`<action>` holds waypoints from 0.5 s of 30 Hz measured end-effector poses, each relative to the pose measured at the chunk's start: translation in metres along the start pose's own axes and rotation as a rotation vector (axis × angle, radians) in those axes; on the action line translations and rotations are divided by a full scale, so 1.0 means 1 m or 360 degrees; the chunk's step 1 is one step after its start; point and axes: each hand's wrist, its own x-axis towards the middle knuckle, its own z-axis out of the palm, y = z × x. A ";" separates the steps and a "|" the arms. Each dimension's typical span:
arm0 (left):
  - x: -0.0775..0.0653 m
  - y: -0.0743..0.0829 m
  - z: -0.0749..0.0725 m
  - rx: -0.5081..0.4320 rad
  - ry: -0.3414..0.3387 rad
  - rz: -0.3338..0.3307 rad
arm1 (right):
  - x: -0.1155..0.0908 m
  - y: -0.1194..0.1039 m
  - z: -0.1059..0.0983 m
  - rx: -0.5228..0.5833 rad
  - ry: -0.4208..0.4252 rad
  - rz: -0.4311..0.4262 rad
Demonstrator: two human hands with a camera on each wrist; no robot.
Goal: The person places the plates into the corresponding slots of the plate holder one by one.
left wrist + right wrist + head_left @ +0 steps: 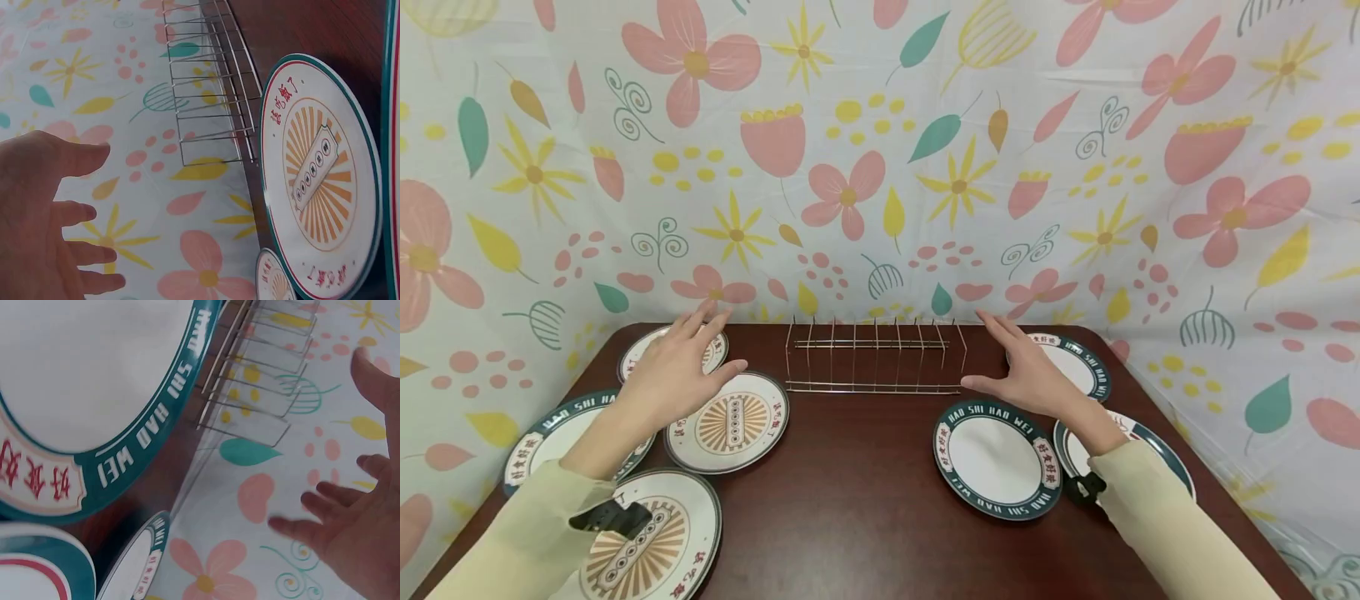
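My left hand (679, 367) hovers over the plates on the left, fingers spread and nothing in it. Below it lie a plate with an orange sunburst (737, 423), a green-rimmed plate (561, 433) and, behind, a smaller plate (718, 350). Another sunburst plate (688, 533) lies nearer, partly under the left sleeve. On the other side my right hand (1026, 367) is raised with its fingers extended, holding nothing. Around it lie a green-rimmed white plate (997, 462), a second one (1078, 367) behind, and a plate (1165, 454) partly hidden by the wrist. A wire plate rack (872, 387) stands between the hands.
The dark brown table (850, 517) carries everything. Behind it hangs a flower-printed cloth (880, 167), close to the back edge and the rack. A dark strap (613, 518) circles the left sleeve, and another (1084, 489) is at the right wrist.
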 end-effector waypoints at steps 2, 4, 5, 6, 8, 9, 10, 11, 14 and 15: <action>-0.002 -0.007 -0.002 -0.0074 -0.0014 0.0002 | 0.004 0.005 -0.001 0.0088 -0.0023 -0.0055; -0.004 -0.015 -0.003 -0.0139 -0.0030 0.0005 | 0.007 0.010 -0.002 0.0191 -0.0052 -0.0081; -0.005 -0.020 -0.003 -0.0170 -0.0038 0.0012 | 0.009 0.013 -0.002 0.0235 -0.0067 -0.0085; -0.006 -0.025 -0.003 -0.0206 -0.0045 0.0019 | 0.010 0.016 -0.003 0.0277 -0.0086 -0.0074; -0.010 -0.036 -0.001 -0.0268 -0.0078 0.0022 | 0.013 0.021 -0.003 0.0354 -0.0125 -0.0043; -0.012 -0.041 0.000 -0.0302 -0.0094 0.0023 | 0.014 0.023 -0.003 0.0390 -0.0146 -0.0022; -0.014 -0.046 0.002 -0.0326 -0.0115 0.0014 | 0.015 0.025 -0.003 0.0414 -0.0164 -0.0004; -0.017 -0.051 0.003 -0.0349 -0.0139 -0.0006 | 0.017 0.027 -0.003 0.0442 -0.0186 0.0016; -0.026 -0.061 0.006 -0.0385 -0.0211 -0.0087 | 0.021 0.033 -0.002 0.0573 -0.0252 0.0062; -0.029 -0.064 0.007 -0.0392 -0.0229 -0.0112 | 0.022 0.034 -0.002 0.0626 -0.0274 0.0077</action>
